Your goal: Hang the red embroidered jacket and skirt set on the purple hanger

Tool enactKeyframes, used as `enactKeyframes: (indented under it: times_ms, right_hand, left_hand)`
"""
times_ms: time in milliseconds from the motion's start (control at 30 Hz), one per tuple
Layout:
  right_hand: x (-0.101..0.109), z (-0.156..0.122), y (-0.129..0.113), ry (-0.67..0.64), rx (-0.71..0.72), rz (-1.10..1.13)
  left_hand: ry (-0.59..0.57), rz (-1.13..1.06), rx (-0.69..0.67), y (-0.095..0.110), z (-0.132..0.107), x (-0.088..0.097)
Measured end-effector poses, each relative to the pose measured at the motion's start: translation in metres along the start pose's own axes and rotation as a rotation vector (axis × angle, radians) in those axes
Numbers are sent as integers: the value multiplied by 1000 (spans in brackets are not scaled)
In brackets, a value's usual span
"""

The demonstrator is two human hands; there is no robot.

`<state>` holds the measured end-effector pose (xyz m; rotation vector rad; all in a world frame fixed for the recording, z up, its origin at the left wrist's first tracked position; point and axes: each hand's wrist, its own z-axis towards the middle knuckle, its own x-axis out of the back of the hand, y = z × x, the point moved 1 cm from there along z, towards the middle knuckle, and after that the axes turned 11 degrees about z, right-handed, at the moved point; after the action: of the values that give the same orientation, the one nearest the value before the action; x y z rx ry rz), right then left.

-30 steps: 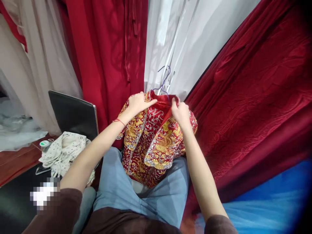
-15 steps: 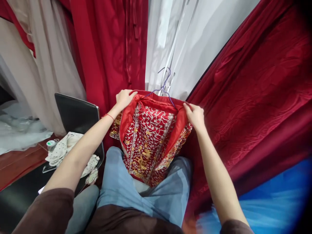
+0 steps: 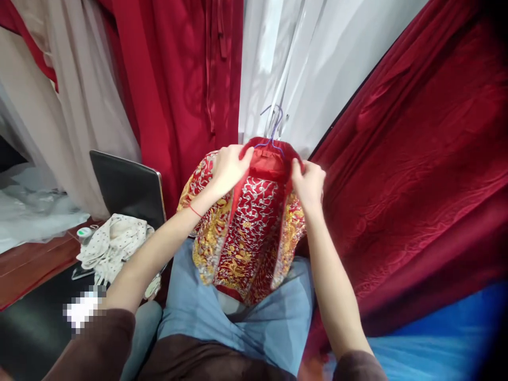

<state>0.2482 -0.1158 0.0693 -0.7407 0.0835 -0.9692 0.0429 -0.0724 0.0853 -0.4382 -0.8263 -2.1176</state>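
Observation:
A red jacket (image 3: 250, 227) with gold and silver embroidery hangs on a thin purple wire hanger (image 3: 272, 129) over my lap. My left hand (image 3: 228, 168) grips the jacket's left front edge near the collar. My right hand (image 3: 307, 182) grips the right front edge at the collar. The front panels are drawn close, with a strip of embroidered inner layer showing between them. A red cord is around my left wrist.
Red drapes (image 3: 416, 159) and white fabric (image 3: 301, 69) hang close ahead and to the right. A black chair (image 3: 127, 185) at left carries a cream patterned bag (image 3: 115, 246). Blue fabric (image 3: 436, 338) lies at the lower right. My knees in blue jeans (image 3: 238, 323) are below.
Half a second ago my hands held the jacket's front spread wide open, showing the red lining. Now they have drawn both front edges back toward the middle, near the collar.

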Motion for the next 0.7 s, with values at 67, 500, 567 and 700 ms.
enactKeyframes:
  times_ms: [67, 500, 567, 700]
  right_hand:
    - [-13, -4, -6, -60, -6, 67]
    - [-71, -7, 31, -394, -280, 421]
    - [-71, -10, 34, -392, -278, 448]
    - [-74, 11, 29, -279, -181, 533]
  left_hand:
    - [5, -69, -24, 9, -7, -8]
    - [-57, -53, 78, -6, 13, -54]
    - [-72, -59, 106, -10, 9, -62]
    - [3, -135, 33, -6, 22, -70]
